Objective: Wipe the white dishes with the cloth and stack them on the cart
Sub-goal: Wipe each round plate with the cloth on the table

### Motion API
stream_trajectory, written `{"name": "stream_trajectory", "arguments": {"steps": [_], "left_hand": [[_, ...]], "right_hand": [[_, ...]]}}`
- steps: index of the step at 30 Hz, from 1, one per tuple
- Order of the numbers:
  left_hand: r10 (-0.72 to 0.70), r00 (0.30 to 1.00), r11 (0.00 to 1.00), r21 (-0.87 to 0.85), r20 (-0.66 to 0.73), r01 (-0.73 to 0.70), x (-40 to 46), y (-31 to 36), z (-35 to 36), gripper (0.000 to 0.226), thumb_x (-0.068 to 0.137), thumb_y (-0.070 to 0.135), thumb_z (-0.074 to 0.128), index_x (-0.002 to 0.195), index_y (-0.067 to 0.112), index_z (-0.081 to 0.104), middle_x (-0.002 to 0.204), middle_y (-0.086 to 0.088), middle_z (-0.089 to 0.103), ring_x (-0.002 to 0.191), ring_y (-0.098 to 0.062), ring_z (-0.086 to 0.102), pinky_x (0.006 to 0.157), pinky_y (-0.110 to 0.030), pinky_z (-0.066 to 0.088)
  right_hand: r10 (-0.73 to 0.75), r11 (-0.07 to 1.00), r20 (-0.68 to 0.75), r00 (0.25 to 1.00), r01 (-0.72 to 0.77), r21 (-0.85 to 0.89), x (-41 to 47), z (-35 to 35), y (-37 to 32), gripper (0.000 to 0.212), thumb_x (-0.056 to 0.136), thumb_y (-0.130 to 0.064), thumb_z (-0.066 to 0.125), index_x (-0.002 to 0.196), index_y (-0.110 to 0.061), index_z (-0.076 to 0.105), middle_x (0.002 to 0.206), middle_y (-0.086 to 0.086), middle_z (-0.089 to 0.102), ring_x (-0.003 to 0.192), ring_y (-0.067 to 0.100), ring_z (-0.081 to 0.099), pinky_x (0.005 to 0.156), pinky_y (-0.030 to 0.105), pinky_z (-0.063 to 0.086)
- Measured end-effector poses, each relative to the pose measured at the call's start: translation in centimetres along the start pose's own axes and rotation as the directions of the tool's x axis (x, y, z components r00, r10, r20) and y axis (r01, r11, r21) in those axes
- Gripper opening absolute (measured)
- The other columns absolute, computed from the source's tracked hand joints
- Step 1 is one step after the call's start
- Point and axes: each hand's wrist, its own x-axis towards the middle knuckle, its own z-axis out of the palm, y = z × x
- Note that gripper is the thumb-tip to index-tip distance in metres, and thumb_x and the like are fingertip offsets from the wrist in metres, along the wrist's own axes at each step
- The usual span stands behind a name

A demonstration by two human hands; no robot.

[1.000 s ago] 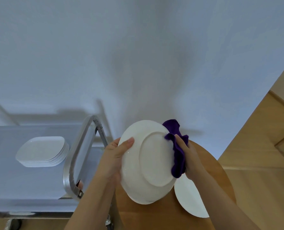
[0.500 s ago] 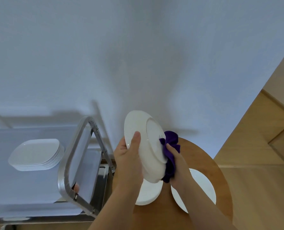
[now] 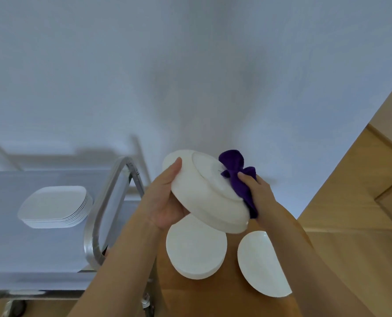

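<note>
One stiff, likely slippery and breakable plate [image 3: 204, 197] is being gripped by its rim in the left hand [image 3: 165, 197] while a soft cloth [image 3: 238, 179], pinched in the right hand [image 3: 259, 195], is being rubbed on its underside.

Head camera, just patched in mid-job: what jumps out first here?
The purple cloth stands out, gripped by the right hand against the underside of a tilted white dish that the left hand holds above the round wooden table. Two more white dishes lie on the table below, and a stack of white plates sits on the cart at left.
</note>
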Motion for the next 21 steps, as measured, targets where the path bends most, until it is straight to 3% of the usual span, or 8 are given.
{"name": "stream_trajectory", "arguments": {"steps": [3, 6, 9, 12, 15, 19, 21], "left_hand": [[0.036, 0.998, 0.999, 0.039, -0.043, -0.034, 0.3, -0.7, 0.4, 0.050, 0.078, 0.046, 0.056, 0.116, 0.015, 0.065, 0.114, -0.012, 0.070, 0.103, -0.030, 0.068, 0.081, -0.046, 0.057], [0.040, 0.991, 0.995, 0.096, -0.125, -0.028, 0.8, -2.3, 1.6, 0.063, 0.077, 0.050, 0.055, 0.127, 0.012, 0.054, 0.117, -0.013, 0.069, 0.106, -0.030, 0.066, 0.081, -0.043, 0.055], [0.081, 0.974, 0.969, 0.245, -0.211, -0.027, 1.1, -3.9, 2.2, 0.060, 0.083, 0.052, 0.053, 0.130, 0.014, 0.054, 0.117, -0.011, 0.068, 0.106, -0.026, 0.066, 0.085, -0.039, 0.055], [0.108, 0.971, 0.899, 0.437, -0.212, -0.005, 0.7, -4.9, 2.0, 0.057, 0.084, 0.062, 0.050, 0.125, 0.022, 0.059, 0.111, -0.006, 0.071, 0.102, -0.022, 0.068, 0.092, -0.040, 0.054], [0.122, 0.984, 0.826, 0.563, -0.129, -0.029, 0.2, -5.9, 1.5, 0.059, 0.075, 0.072, 0.045, 0.117, 0.035, 0.063, 0.109, 0.001, 0.073, 0.104, -0.017, 0.068, 0.096, -0.044, 0.051], [0.128, 0.989, 0.814, 0.577, -0.075, -0.061, -0.4, -7.3, 1.2, 0.049, 0.082, 0.072, 0.044, 0.116, 0.040, 0.058, 0.108, 0.007, 0.072, 0.104, -0.011, 0.067, 0.099, -0.043, 0.050], [0.130, 0.989, 0.812, 0.580, -0.070, -0.066, -0.8, -8.0, 1.2, 0.058, 0.074, 0.075, 0.049, 0.119, 0.039, 0.056, 0.109, 0.010, 0.071, 0.106, -0.010, 0.065, 0.100, -0.042, 0.048]], "right_hand": [[-0.079, 0.997, -0.108, 0.991, 0.076, -0.034, -1.2, 1.4, 0.8, 0.014, 0.087, -0.033, 0.059, 0.078, -0.028, 0.069, 0.083, -0.003, 0.071, 0.081, 0.016, 0.066, 0.071, 0.029, 0.052], [-0.173, 0.975, -0.283, 0.944, 0.122, -0.186, -2.6, 3.5, 2.4, 0.028, 0.084, -0.045, 0.056, 0.100, -0.022, 0.060, 0.099, 0.002, 0.064, 0.094, 0.019, 0.060, 0.083, 0.034, 0.047], [-0.213, 0.967, -0.308, 0.927, 0.154, -0.204, -4.0, 5.6, 3.3, 0.040, 0.089, -0.046, 0.052, 0.120, -0.021, 0.049, 0.112, 0.001, 0.059, 0.101, 0.018, 0.057, 0.085, 0.035, 0.049], [-0.279, 0.943, -0.266, 0.923, 0.210, -0.260, -4.8, 6.1, 3.1, 0.029, 0.092, -0.043, 0.048, 0.118, -0.030, 0.049, 0.115, -0.003, 0.057, 0.104, 0.017, 0.055, 0.083, 0.030, 0.049], [-0.301, 0.926, -0.162, 0.940, 0.248, -0.284, -4.9, 6.4, 1.6, 0.007, 0.093, -0.043, 0.046, 0.093, -0.047, 0.052, 0.110, -0.008, 0.059, 0.100, 0.011, 0.058, 0.085, 0.029, 0.049], [-0.135, 0.975, -0.046, 0.990, 0.124, -0.184, -3.2, 5.9, -0.5, 0.017, 0.091, -0.042, 0.049, 0.104, -0.030, 0.052, 0.107, -0.004, 0.060, 0.096, 0.014, 0.060, 0.085, 0.034, 0.051], [-0.029, 0.997, 0.004, 1.000, 0.030, -0.078, -1.9, 5.6, -1.6, 0.013, 0.091, -0.037, 0.052, 0.098, -0.026, 0.053, 0.100, 0.001, 0.061, 0.087, 0.015, 0.062, 0.076, 0.031, 0.052]]}}
